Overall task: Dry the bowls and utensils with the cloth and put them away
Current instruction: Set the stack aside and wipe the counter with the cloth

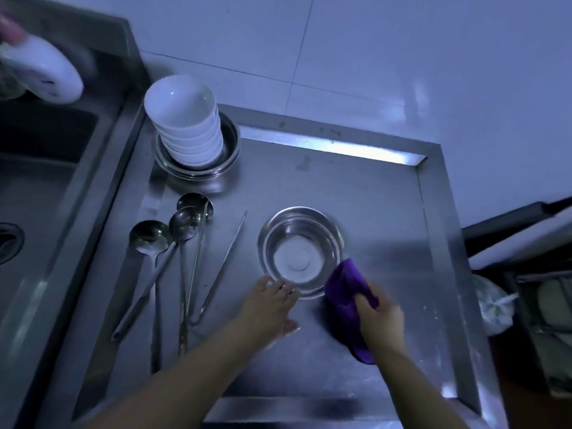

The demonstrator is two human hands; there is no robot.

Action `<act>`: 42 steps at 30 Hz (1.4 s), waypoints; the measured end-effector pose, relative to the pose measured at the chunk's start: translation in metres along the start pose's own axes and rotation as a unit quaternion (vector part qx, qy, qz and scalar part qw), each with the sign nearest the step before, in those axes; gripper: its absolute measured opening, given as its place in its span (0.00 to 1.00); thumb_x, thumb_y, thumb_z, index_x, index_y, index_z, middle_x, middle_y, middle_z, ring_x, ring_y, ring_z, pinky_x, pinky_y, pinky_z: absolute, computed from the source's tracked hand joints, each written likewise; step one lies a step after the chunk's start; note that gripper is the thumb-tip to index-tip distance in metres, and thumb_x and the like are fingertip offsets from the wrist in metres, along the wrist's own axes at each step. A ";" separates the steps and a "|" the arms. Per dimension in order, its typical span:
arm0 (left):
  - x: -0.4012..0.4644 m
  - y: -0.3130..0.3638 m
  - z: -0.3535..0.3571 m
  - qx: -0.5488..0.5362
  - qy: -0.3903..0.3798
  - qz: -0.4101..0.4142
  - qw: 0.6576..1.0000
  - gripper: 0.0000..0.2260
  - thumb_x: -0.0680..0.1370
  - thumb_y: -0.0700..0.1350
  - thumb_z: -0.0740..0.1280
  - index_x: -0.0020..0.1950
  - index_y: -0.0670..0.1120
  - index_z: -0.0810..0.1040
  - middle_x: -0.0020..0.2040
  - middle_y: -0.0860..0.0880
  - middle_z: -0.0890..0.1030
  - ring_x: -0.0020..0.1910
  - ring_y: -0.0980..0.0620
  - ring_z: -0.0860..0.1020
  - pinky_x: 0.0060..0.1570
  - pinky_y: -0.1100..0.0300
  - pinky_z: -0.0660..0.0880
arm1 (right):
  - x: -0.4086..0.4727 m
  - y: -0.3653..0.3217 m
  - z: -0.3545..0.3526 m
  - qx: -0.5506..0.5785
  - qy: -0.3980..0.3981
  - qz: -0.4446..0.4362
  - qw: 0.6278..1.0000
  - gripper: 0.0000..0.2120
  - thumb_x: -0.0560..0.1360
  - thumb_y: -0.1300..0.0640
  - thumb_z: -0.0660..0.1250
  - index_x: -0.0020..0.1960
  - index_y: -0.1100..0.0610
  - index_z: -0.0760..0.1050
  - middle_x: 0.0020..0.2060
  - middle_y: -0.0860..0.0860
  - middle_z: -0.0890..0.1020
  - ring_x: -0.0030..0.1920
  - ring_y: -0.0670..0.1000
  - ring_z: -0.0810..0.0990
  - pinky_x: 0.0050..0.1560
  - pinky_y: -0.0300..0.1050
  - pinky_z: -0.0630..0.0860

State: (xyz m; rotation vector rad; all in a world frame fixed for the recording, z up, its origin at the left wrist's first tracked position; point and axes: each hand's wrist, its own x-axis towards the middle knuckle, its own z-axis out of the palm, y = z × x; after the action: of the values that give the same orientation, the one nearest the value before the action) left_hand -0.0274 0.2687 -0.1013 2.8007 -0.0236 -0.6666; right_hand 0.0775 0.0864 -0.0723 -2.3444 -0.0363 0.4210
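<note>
Our left hand [272, 300] lies open with fingertips on the near rim of the steel bowl [299, 249], steadying it on the bench [387, 212]. Our right hand [379, 317] grips the purple cloth [346, 284] against the bowl's edge, likely about to wipe. The spoons [173, 230] wait to the left.

Kitchen: steel sink [46, 193], stacked bowls [185, 125], ladles [173, 243].

Purple cloth [348, 289]. Silver steel bowl [301, 249]. White stacked bowls [185, 122]. Silver ladles [173, 236]. Grey steel counter [356, 187]. White wall tiles [402, 57], dark grout lines.
</note>
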 end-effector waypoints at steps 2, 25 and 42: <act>0.006 -0.001 0.004 0.007 0.010 0.004 1.000 0.30 0.80 0.59 0.53 0.77 0.45 0.52 0.78 0.46 0.55 0.76 0.48 0.51 0.74 0.49 0.43 | -0.013 0.007 -0.003 0.012 0.017 0.018 1.000 0.17 0.72 0.63 0.66 0.56 0.47 0.80 0.38 0.39 0.81 0.42 0.48 0.79 0.41 0.40 0.69; -0.027 0.045 -0.104 -0.416 0.159 0.034 0.894 0.09 0.70 0.45 0.72 0.36 0.51 0.72 0.32 0.55 0.75 0.33 0.56 0.72 0.37 0.57 0.70 | -0.078 -0.039 -0.039 0.498 -0.092 0.025 0.862 0.20 0.68 0.77 0.59 0.56 0.63 0.75 0.47 0.59 0.83 0.45 0.54 0.80 0.43 0.42 0.77; -0.059 0.098 -0.142 -0.257 0.261 0.040 0.930 0.06 0.67 0.53 0.74 0.39 0.58 0.78 0.35 0.58 0.75 0.36 0.64 0.73 0.34 0.72 0.64 | -0.086 -0.055 -0.132 0.250 0.029 -0.176 0.951 0.20 0.67 0.79 0.66 0.42 0.54 0.80 0.35 0.49 0.83 0.35 0.47 0.80 0.40 0.44 0.79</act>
State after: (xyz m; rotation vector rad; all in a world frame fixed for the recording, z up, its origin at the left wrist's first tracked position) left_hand -0.0127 0.2137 0.0724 2.3542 0.1197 0.1066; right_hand 0.0428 0.0252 0.0784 -1.7982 -0.2837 0.1566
